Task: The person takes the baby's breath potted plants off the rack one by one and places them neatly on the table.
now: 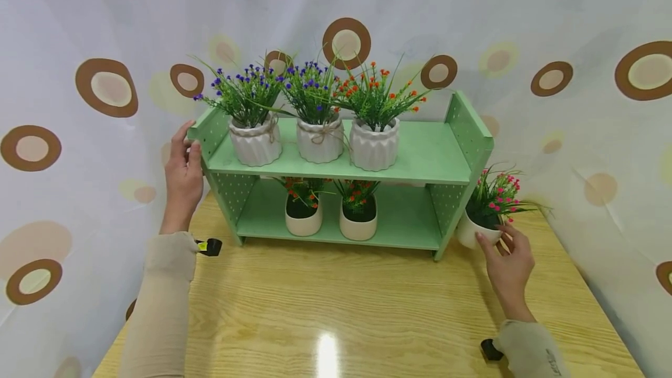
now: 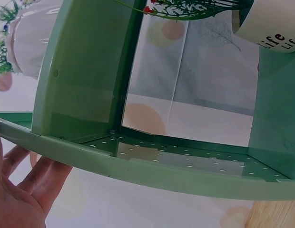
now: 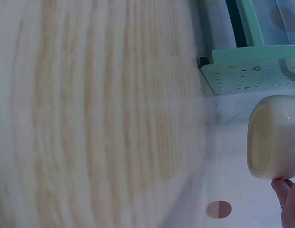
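My left hand [image 1: 184,185] grips the left side panel of a green two-tier shelf [image 1: 325,175] near its top, fingers on the outer face, as the left wrist view also shows. To the right of the shelf, my right hand [image 1: 509,264] holds a potted plant [image 1: 480,229] with pink flowers, thumb and fingers on its cream pot. In the right wrist view the underside of that pot [image 3: 273,137] shows, raised off the table. Three white ribbed pots stand on the upper tier: two plants with purple flowers [image 1: 255,142] and one with orange flowers [image 1: 374,144].
On the lower tier are two cream pots [image 1: 303,220] with orange-flowered plants. The shelf stands on a wooden table [image 1: 315,296], before a patterned cloth [image 1: 399,4] that hangs behind and at both sides. Perforated side panels rise above the upper tier at each end.
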`<state>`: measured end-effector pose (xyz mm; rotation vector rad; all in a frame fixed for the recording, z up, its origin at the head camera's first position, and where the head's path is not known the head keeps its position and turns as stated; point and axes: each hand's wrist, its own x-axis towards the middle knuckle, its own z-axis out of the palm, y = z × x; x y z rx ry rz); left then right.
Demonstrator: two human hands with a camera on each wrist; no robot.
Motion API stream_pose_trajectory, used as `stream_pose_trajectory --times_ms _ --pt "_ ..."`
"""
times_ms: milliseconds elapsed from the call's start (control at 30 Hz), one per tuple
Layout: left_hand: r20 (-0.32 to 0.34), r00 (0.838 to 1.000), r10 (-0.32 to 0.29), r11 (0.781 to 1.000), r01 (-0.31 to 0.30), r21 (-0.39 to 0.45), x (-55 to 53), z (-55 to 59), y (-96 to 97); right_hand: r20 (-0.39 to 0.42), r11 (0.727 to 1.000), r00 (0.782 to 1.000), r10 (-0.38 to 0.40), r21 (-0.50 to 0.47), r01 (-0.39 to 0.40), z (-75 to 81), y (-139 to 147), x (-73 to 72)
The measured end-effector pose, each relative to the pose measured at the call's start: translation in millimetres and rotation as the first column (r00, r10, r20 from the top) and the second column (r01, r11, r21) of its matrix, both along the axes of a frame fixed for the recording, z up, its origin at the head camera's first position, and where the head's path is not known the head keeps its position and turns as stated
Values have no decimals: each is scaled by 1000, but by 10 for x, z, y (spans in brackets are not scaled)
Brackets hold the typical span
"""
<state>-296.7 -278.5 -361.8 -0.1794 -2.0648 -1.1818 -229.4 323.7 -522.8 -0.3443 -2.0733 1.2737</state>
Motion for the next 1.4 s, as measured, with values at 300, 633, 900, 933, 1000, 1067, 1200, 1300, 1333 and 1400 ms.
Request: stream_pose_trajectory --times_ms 300,633,900,933,1000,1067,1200,1300,1333,1400 --pt "30 999 -15 1000 15 9 3 4 20 82 1000 997 12 -13 -11 -87 48 -31" --pt "50 999 -13 1000 13 5 13 -13 15 163 999 986 35 -9 -34 -127 86 -5" --pt "58 998 -10 1000 10 0 1 -3 14 198 999 979 50 -19 -47 -94 84 -13" --pt "58 998 -12 1000 12 0 0 -3 12 200 999 978 51 -21 -48 -92 83 -18" --pt "61 998 -8 1000 8 -1 6 6 12 208 999 977 51 -26 -47 -98 78 -31" --pt "62 998 -1 1000 2 -3 12 15 8 223 998 973 58 -48 -49 -106 68 -44" --pt "58 998 2 1000 -1 -9 22 30 -3 251 994 965 78 -88 -57 -126 52 -62" --pt "57 998 -9 1000 10 -11 29 32 -6 257 992 962 91 -109 -65 -128 51 -63" --pt "58 998 -11 1000 12 -10 30 29 -7 260 991 961 97 -116 -68 -126 52 -61" --pt "57 998 -15 1000 15 -7 29 22 -9 270 989 957 110 -130 -76 -124 58 -56"
